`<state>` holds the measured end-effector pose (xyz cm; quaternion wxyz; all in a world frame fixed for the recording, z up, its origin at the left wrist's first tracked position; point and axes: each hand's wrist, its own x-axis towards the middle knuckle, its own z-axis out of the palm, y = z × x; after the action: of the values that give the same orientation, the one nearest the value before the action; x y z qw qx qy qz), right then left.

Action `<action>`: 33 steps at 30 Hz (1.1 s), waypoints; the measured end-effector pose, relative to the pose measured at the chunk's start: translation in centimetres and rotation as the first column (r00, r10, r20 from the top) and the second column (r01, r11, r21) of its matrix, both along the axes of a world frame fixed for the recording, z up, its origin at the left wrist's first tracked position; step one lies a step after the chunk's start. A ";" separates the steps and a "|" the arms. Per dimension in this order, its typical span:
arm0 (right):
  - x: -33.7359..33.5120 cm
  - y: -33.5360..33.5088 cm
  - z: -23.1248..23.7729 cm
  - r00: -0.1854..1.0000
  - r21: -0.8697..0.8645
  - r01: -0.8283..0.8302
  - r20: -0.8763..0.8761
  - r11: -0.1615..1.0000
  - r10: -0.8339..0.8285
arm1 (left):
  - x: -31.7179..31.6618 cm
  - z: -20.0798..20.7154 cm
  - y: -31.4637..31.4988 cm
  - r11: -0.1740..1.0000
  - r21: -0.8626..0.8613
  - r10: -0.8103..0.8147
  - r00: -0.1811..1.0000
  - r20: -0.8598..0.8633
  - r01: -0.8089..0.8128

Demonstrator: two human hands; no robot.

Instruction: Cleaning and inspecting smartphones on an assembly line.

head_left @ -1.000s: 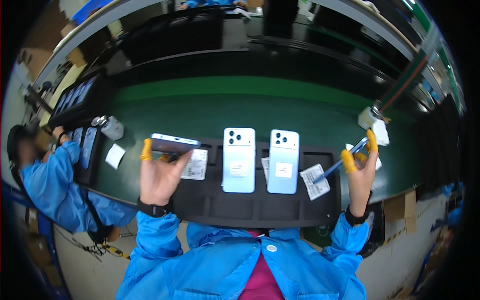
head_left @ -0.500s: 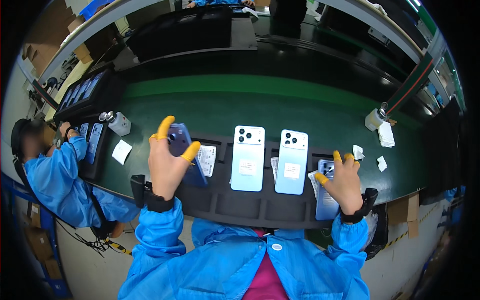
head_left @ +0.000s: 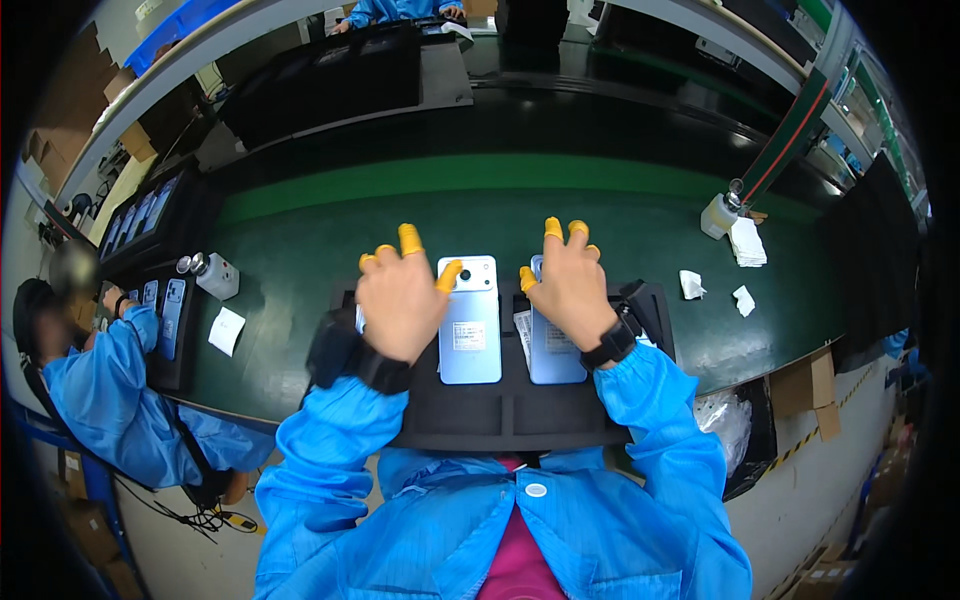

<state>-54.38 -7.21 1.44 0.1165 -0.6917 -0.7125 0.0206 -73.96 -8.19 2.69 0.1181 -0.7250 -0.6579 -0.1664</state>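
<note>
A light-blue phone (head_left: 469,352) lies back up in a black foam tray (head_left: 450,418), its camera block at the far end and a white label on its back. My left hand (head_left: 400,308) hovers at its left side, fingers spread, the yellow-cotted thumb over the phone's upper left edge. Left of that hand, a sliver of another blue phone (head_left: 360,318) shows. My right hand (head_left: 572,300) is over a second light-blue phone (head_left: 556,366), covering most of its camera end; its fingers in yellow cots are apart. A white printed slip (head_left: 523,335) sticks out beside this phone.
White bottles stand at the left (head_left: 216,277) and right (head_left: 718,216) of the green table. A white paper (head_left: 227,331) lies left; crumpled scraps (head_left: 691,285) and a tissue stack (head_left: 747,243) lie right. At left, a co-worker (head_left: 110,375) handles phones in another black tray.
My left hand has let go of the tilted phone and moved right to the neighbouring one. My right hand has shifted left from the rightmost phone onto the one beside it. The view has shifted slightly.
</note>
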 end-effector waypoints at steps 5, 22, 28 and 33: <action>0.1 -3.9 4.8 0.923 0.467 -0.188 -0.217 0.864 0.318 | 3.3 -2.9 2.6 0.995 -0.097 0.021 0.994 -0.106 -0.032; 1.9 -6.5 2.7 0.447 0.608 -0.449 -0.482 0.655 0.754 | -1.0 1.9 -5.6 0.655 0.248 -0.670 0.398 0.627 0.714; 2.2 -5.9 2.9 0.542 0.533 -0.535 -0.379 0.655 0.750 | -0.7 1.7 -5.1 0.666 0.264 -0.709 0.481 0.515 0.698; 3.1 -4.5 1.8 0.525 0.519 -0.213 -0.654 0.828 0.545 | -1.0 -0.1 -3.0 0.811 0.257 -0.537 0.492 0.686 0.526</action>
<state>-51.26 -11.72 3.27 0.5360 -0.3998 -0.7142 0.2069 -74.99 -11.16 2.54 -0.2071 -0.7612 -0.3912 -0.4740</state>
